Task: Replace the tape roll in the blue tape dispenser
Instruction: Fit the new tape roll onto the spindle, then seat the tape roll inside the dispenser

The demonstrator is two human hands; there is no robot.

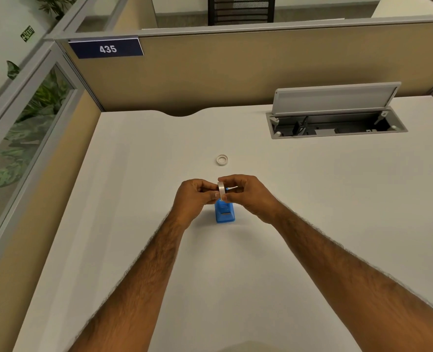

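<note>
Tan cubicle partition (235,72) closes off the far side of my view, with a navy sign (107,49) reading 435 at eleven o'clock, and the pale table (134,237) fills everything below it. At the middle of the table I see both hands drawn close together. The left hand (193,196) and the right hand (245,194) each pinch the tape roll (220,190) from their own side, fingers curled around it. The roll stands on edge between them. A small blue bit pokes out of its right face, and I cannot tell what that is. Directly under the roll, at six o'clock from the hands, the blue dispenser (224,212) stands on the table, its top hidden by the fingers. At twelve o'clock from the hands a small white ring (222,159) lies flat, apart from everything. At two o'clock a cable tray (337,123) sits sunk in the table with its grey lid propped up.
</note>
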